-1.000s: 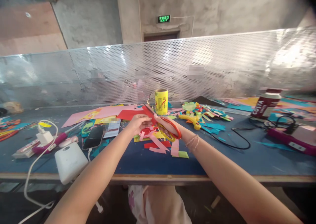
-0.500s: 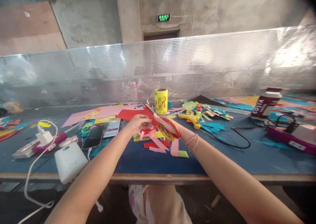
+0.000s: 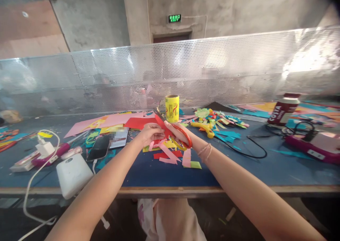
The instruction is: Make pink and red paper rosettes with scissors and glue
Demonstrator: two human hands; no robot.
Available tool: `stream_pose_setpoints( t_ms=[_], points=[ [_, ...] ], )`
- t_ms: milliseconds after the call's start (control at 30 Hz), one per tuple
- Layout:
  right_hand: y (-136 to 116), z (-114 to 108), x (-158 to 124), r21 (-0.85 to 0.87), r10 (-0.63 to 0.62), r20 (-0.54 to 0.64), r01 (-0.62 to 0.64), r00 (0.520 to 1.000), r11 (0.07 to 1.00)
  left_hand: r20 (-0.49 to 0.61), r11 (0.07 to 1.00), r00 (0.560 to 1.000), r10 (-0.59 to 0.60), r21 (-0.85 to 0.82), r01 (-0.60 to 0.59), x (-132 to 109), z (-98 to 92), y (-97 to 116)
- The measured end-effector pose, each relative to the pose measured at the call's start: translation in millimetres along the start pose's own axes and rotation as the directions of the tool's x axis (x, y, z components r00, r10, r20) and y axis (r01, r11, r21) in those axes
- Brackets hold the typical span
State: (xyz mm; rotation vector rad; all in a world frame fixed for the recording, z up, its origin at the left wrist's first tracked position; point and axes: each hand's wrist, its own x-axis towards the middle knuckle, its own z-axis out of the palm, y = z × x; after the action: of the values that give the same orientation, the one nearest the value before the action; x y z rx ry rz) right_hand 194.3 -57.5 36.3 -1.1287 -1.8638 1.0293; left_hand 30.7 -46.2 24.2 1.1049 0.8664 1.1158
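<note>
My right hand [image 3: 178,134] grips orange-handled scissors [image 3: 183,135] whose blades point up and left into a small piece of red paper [image 3: 162,125]. My left hand [image 3: 149,132] pinches that red piece from the left side. Both hands hover just above a heap of pink, red, yellow and green paper scraps [image 3: 172,155] on the blue table [image 3: 239,170]. A yellow roll of tape [image 3: 172,108] stands upright just behind the hands.
Pink and red sheets [image 3: 106,121] lie at the back left, beside a phone [image 3: 99,148], a white box [image 3: 74,174] and a charger with cable [image 3: 44,149]. A yellow glue gun [image 3: 203,127], black cable [image 3: 252,145], brown bottle [image 3: 283,109] and pink device [image 3: 313,144] sit right. A perforated metal screen [image 3: 239,67] backs the table.
The scissors and the red piece have shifted slightly up and left in my hands. The view has drifted a little; nothing else on the table moved.
</note>
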Motion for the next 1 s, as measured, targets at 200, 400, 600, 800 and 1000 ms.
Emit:
stream_pose_setpoints(
  t_ms=[200, 400, 600, 800, 1000],
  points=[
    [15, -8, 13, 0.114, 0.013, -0.079, -0.004, 0.997, 0.994, -0.104, 0.986, 0.984, 0.146, -0.067, -0.153, 9, -11.2, -1],
    [23, -11, 18, 0.093, -0.013, -0.084, 0.02, 0.996, 0.995, -0.172, 0.965, 0.957, 0.234, -0.076, -0.25, 10, -10.9, 1],
    [23, -6, 17, -0.027, -0.07, -0.087, 0.068, 0.994, 0.997, -0.21, 0.957, 0.948, 0.24, -0.111, -0.267, 10, -10.3, 3],
    [24, -13, 18, -0.188, -0.185, -0.18, 0.151, 0.966, 0.97, -0.269, 0.953, 0.926, 0.264, -0.076, -0.294, 15, -13.7, 3],
    [19, -23, 15, -0.453, -0.259, -0.134, 0.173, 0.957, 0.875, -0.337, 0.924, 0.881, 0.331, -0.073, -0.375, 24, -26.3, 3]
  ],
)
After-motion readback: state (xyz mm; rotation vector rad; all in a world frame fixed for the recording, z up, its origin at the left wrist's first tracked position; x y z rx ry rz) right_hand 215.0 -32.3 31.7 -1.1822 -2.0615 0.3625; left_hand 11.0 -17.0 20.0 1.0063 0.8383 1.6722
